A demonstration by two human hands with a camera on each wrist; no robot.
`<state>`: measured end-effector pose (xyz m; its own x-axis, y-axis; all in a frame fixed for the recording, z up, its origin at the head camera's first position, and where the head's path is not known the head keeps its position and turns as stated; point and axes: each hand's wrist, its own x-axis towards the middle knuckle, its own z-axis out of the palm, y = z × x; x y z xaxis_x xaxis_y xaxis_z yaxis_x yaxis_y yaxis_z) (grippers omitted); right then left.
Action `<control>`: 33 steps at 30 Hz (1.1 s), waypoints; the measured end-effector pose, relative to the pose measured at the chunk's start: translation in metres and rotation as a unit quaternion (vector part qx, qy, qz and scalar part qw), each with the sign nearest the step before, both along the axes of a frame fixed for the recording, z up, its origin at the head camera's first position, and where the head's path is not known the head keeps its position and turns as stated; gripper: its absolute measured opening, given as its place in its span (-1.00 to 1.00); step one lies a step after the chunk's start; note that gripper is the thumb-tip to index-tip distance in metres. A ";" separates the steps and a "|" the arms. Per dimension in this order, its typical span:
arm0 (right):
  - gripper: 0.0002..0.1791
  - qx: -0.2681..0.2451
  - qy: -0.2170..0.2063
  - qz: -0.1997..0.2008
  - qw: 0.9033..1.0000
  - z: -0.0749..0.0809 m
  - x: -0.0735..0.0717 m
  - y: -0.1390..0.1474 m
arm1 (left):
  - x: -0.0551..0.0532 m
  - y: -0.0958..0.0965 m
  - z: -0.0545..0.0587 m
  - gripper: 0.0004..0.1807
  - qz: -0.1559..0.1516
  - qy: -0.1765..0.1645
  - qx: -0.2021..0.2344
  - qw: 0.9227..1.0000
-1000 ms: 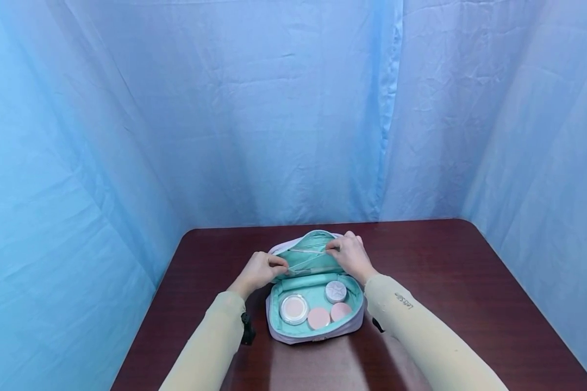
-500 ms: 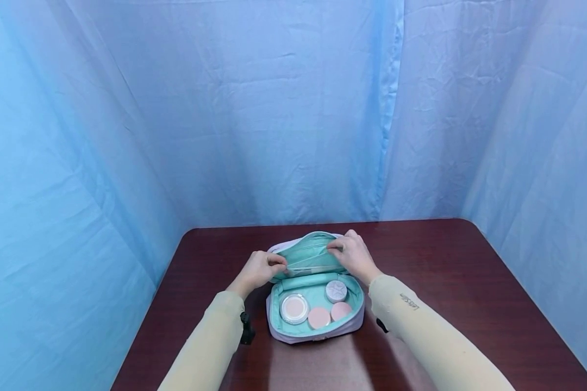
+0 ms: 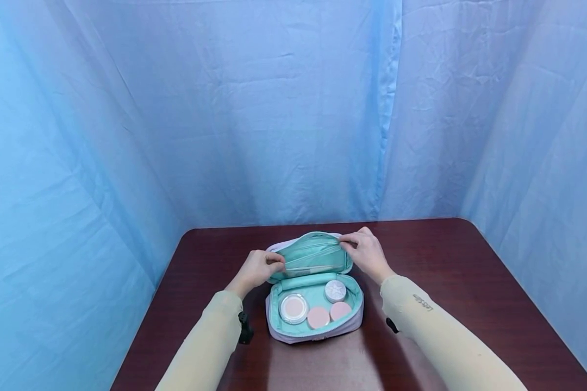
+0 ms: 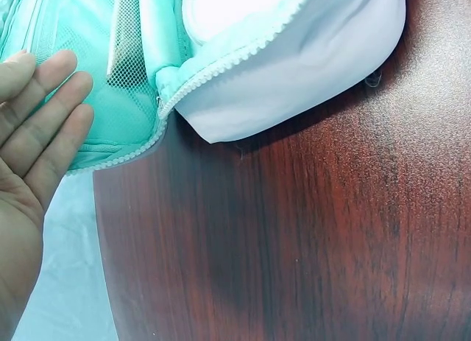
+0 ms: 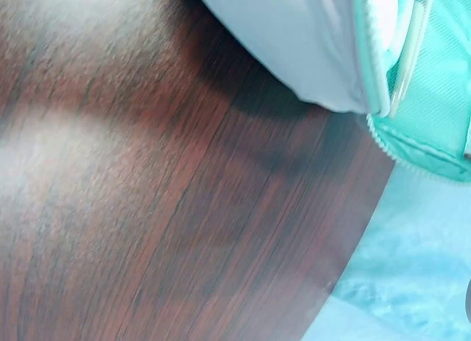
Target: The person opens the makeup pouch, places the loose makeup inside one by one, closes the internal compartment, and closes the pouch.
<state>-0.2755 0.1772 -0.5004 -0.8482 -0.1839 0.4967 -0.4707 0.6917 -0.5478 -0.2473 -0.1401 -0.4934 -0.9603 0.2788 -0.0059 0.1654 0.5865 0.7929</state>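
A cosmetic bag (image 3: 293,340), lavender outside with mint lining, lies unfolded with its lid (image 3: 303,260) tilted back. A zipped mesh pocket (image 3: 318,258) lines the lid. My left hand (image 3: 259,267) pinches the pocket's left edge; its other fingers extend in the left wrist view. At the upper right, my right hand (image 3: 366,254) pinches the pocket's zipper end; the pull itself is hidden by fingertips. Slim sticks (image 3: 313,269) lie behind the mesh. The base holds a round compact (image 3: 294,308), two pink-lidded jars (image 3: 318,317) and a white patterned jar (image 3: 335,291).
A dark red-brown wooden table (image 3: 450,282) bears the bag. Blue curtains (image 3: 274,108) hang behind it and on both sides. Dark straps (image 3: 245,328) sit at the wrists below pale sleeves (image 3: 203,342).
My right hand has slid rightward along the pocket's zipper to the lid's right end. The left hand stays nearly in place. The jars and compact have not moved.
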 end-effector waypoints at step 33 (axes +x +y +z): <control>-0.83 0.017 -0.088 -0.033 0.995 -0.017 -0.008 0.016 | 0.002 -0.012 -0.002 -0.80 0.015 -0.014 0.071 0.997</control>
<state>-0.2831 0.1931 -0.5172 -0.9320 -0.1400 0.3342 -0.3234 0.7372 -0.5932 -0.2454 -0.1521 -0.4950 -0.9681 0.2506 0.0057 0.1273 0.4721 0.8723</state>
